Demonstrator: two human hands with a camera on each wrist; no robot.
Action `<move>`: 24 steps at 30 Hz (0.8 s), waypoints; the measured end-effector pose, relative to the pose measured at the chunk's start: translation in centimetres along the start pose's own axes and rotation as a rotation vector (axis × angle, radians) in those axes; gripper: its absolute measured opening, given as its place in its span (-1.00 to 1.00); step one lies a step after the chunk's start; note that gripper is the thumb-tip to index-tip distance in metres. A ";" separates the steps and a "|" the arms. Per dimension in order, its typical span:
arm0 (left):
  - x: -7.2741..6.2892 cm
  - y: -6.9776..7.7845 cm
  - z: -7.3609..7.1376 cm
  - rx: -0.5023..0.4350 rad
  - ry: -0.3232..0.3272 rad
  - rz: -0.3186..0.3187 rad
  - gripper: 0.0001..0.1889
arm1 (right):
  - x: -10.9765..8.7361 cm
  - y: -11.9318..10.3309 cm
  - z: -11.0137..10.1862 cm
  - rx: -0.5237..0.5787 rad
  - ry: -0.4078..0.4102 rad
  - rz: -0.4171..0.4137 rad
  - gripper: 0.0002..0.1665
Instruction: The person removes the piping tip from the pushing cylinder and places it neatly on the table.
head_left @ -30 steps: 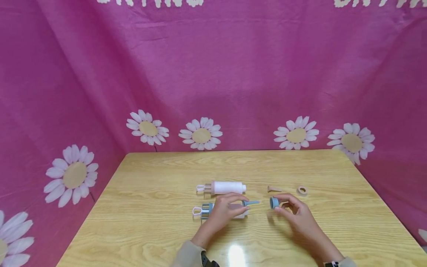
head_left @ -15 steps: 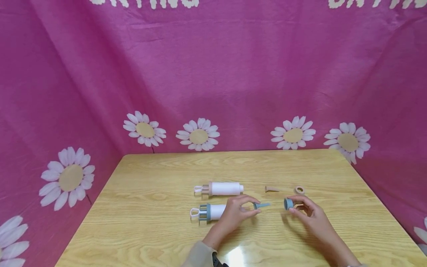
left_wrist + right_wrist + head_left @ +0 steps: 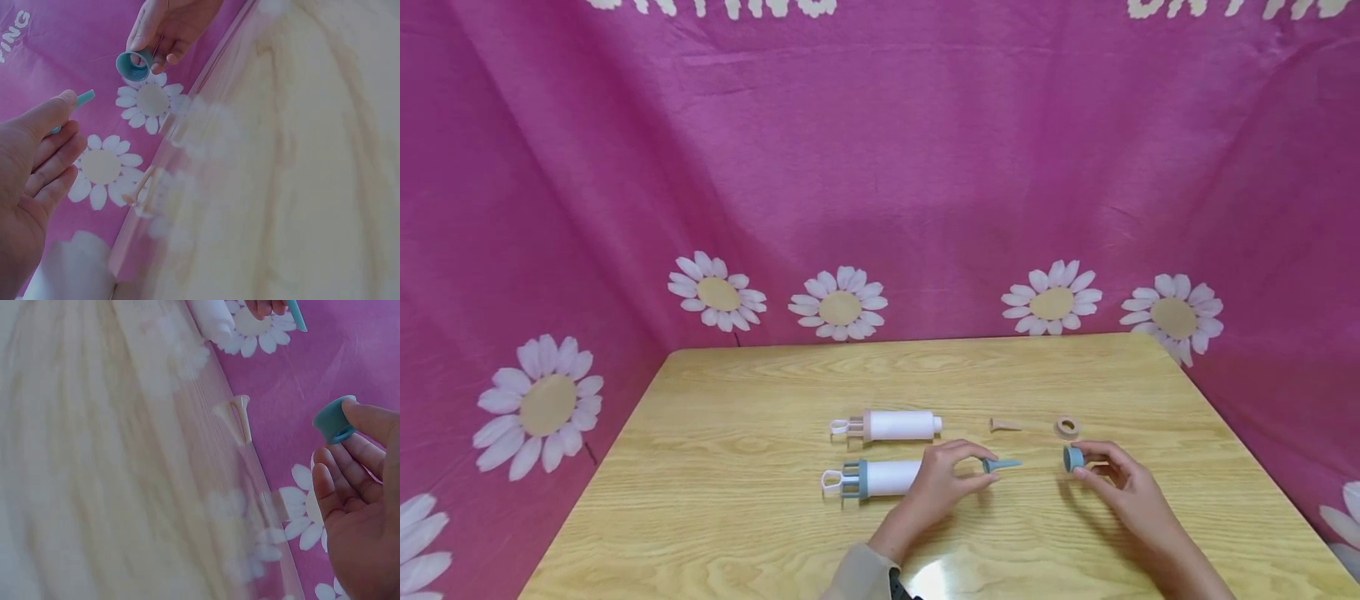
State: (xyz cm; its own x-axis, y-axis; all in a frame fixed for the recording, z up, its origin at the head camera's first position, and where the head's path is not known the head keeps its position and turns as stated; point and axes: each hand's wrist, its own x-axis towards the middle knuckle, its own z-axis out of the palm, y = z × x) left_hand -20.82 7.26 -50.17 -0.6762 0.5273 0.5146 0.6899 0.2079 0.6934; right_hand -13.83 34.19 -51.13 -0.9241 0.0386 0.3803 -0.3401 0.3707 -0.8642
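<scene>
Between thumb and fingers, my left hand (image 3: 942, 482) pinches a teal tapered nozzle (image 3: 1004, 464) by its wide end, its narrow tip pointing right. My right hand (image 3: 1131, 492) holds a teal ring-shaped cap (image 3: 1072, 459) by its rim, a short gap to the right of the nozzle. In the left wrist view the cap (image 3: 134, 65) shows its round opening. A white-barrelled syringe-like tube with teal end (image 3: 887, 478) lies partly behind my left hand. Behind it lies a similar tube with pinkish-beige end (image 3: 901, 425).
On the wooden table (image 3: 760, 533), a beige nozzle (image 3: 1004, 425) and a beige ring cap (image 3: 1067, 427) lie behind my hands. A pink curtain with daisies (image 3: 880, 183) hangs along the far and side edges.
Both hands have moved right with the nozzle and the cap, and the gap between the two parts has widened. More of the teal-ended tube is uncovered. The head view has shifted slightly.
</scene>
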 end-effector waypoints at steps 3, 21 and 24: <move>0.2 0.1 0.5 -0.006 -0.001 0.006 -0.80 | -0.2 0.2 -0.5 -0.034 0.004 0.005 -0.70; 0.5 0.5 2.0 0.036 -0.010 0.040 -0.81 | -0.4 0.5 -1.7 -0.094 0.009 0.017 -0.71; 0.5 0.5 2.1 0.027 -0.012 0.036 -0.81 | -0.3 0.3 -2.0 -0.122 0.001 0.030 -0.72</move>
State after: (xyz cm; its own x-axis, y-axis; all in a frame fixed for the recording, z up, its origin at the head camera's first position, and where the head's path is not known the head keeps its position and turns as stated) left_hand -20.25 9.34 -50.61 -0.6476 0.5446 0.5330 0.7207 0.2106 0.6605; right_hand -13.31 36.15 -50.88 -0.9334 0.0523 0.3551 -0.2885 0.4794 -0.8288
